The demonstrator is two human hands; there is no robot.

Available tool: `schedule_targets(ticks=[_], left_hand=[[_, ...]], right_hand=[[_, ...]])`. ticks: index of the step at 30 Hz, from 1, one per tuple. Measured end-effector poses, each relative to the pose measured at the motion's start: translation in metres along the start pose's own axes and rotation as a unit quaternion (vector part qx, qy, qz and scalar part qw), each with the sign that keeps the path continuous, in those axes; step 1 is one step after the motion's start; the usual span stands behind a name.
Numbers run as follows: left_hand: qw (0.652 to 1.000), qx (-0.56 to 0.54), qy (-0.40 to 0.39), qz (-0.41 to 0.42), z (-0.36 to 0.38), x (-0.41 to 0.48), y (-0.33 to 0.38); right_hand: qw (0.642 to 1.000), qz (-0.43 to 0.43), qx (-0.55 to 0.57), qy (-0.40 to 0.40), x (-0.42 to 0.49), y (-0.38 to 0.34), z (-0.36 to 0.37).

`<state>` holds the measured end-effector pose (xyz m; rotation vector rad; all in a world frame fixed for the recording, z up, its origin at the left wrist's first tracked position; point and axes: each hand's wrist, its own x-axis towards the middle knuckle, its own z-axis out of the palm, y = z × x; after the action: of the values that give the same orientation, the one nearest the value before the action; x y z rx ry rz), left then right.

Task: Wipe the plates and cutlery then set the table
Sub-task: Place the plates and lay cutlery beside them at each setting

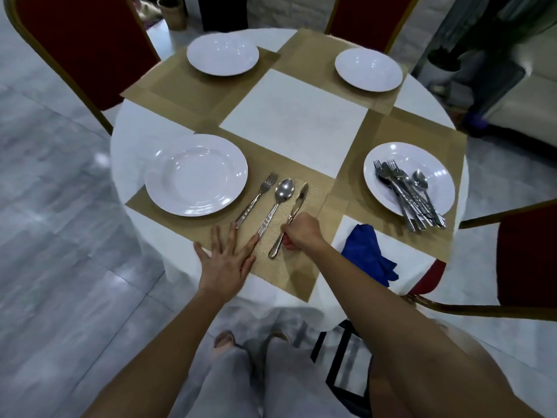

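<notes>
On the near tan placemat [304,267] a white plate [196,175] stands at the left, with a fork [256,200], a spoon [278,206] and a knife [297,203] lying side by side to its right. My right hand [301,232] grips the knife's handle. My left hand [226,257] rests flat on the mat with fingers spread, fingertips touching the fork and spoon handles. A plate at the right [388,164] carries a pile of several forks, spoons and knives [410,194]. A blue cloth [372,254] lies crumpled near the table's edge.
Two more white plates, one at the far left [222,54] and one at the far right [368,70], stand on their own mats. Red chairs stand at the far left [81,40], the far side [370,16] and the right [527,254] of the round white table [297,122].
</notes>
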<state>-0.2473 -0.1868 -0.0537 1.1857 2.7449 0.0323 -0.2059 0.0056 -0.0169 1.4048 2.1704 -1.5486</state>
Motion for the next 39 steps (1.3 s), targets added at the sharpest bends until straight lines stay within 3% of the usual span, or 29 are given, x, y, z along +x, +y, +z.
schedule_targets(ticks=[24,27,31,39], left_hand=[[0.998,-0.035,-0.046,0.015,0.001,0.000,-0.010],[0.998,-0.018,-0.031,0.049,-0.005,0.002,-0.012],[0.993,-0.031,-0.024,0.112,-0.022,0.025,0.000],[0.962,-0.007,0.014,0.272,-0.084,0.102,0.095]], right_hand=[[0.992,-0.011,-0.067,0.108,-0.013,0.004,0.011],[0.993,-0.011,-0.043,0.111,-0.020,0.000,-0.014],[0.983,-0.024,-0.022,0.181,-0.019,-0.002,-0.069],[0.948,0.003,-0.067,0.311,0.004,0.026,-0.197]])
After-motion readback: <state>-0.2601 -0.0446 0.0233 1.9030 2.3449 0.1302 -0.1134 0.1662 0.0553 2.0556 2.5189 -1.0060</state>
